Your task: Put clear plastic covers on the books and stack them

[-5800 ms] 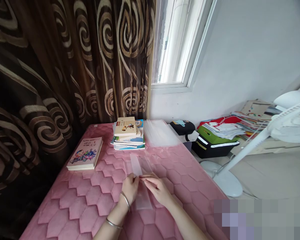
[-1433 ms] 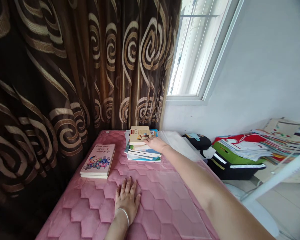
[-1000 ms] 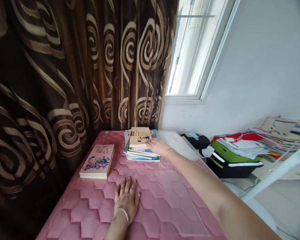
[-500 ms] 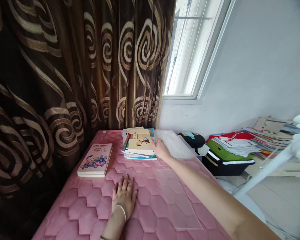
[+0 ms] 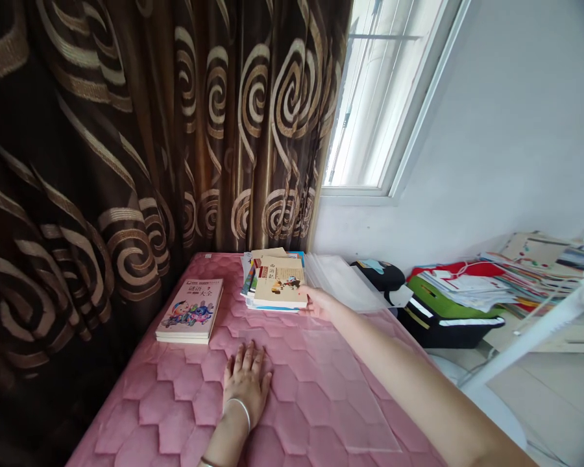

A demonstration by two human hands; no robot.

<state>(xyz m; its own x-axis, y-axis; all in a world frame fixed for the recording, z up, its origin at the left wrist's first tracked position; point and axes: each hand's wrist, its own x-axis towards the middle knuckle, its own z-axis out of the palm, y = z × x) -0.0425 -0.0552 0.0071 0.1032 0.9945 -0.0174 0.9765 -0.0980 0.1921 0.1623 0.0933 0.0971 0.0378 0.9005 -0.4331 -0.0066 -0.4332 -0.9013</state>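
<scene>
My right hand (image 5: 318, 303) reaches to the far stack of books (image 5: 272, 306) and grips the right edge of its top one, a cream book (image 5: 279, 282) with a small coloured picture. The thumb shows on top; the other fingers are partly hidden. My left hand (image 5: 247, 379), a silvery bangle on its wrist, lies flat with fingers stretched. Under or beside it is a clear plastic sheet (image 5: 340, 389); its left edge is hard to make out. More clear sheets (image 5: 338, 275) lie right of the stack.
Two white books (image 5: 189, 311) lie stacked at the left of the pink quilted mattress (image 5: 141, 402). A patterned curtain (image 5: 214, 130) hangs behind. To the right stand a black and green container (image 5: 448, 318) topped with papers, and a white fan (image 5: 530, 337).
My right hand has taken hold of the top cream book and shifted it slightly toward me, over the stack's near edge. The left hand stays flat in place. The view has turned slightly.
</scene>
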